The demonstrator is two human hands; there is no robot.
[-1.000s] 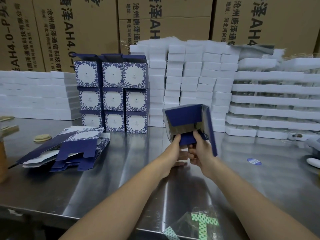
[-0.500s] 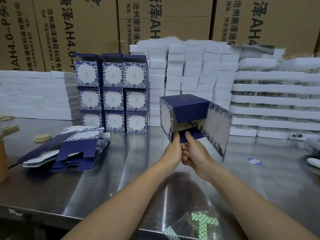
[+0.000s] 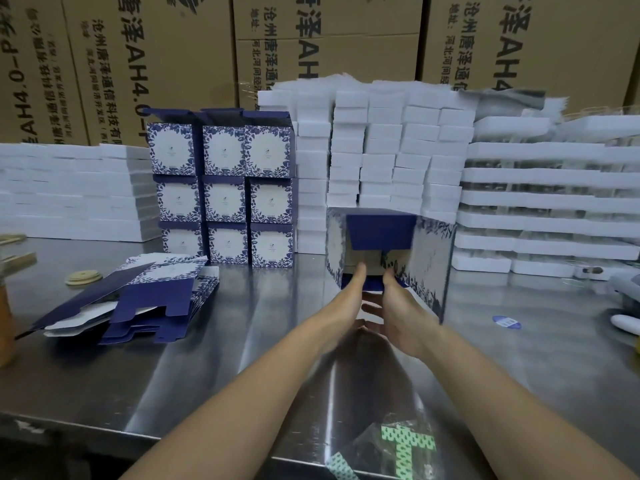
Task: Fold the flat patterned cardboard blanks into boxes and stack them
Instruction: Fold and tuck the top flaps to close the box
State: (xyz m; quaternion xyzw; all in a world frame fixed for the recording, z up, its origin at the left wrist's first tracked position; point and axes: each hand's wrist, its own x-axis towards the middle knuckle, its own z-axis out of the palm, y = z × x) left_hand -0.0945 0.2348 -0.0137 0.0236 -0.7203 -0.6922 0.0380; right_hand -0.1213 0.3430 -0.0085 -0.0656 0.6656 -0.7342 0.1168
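At the near edge of the steel worktop (image 3: 207, 375) lies a scrap with a green leaf-print T (image 3: 408, 445). Two bare forearms reach forward over it. The left hand (image 3: 346, 299) and right hand (image 3: 401, 306) sit close together, each pinching the navy bottom flap of a half-folded box (image 3: 429, 258) – thumbs on top, fingers beneath, though blurred. The box is held just above the worktop, its open end facing the person and one patterned side swung out to the right. Left of it lie a loose pile of flat blanks (image 3: 138, 299) and a tan disc (image 3: 83, 277); to the right, a blue oval sticker (image 3: 506, 322). Farther back, finished boxes (image 3: 225, 192) stand three wide and three high – beside stacked white foam blocks (image 3: 381, 150), with brown cartons (image 3: 156, 46) behind.
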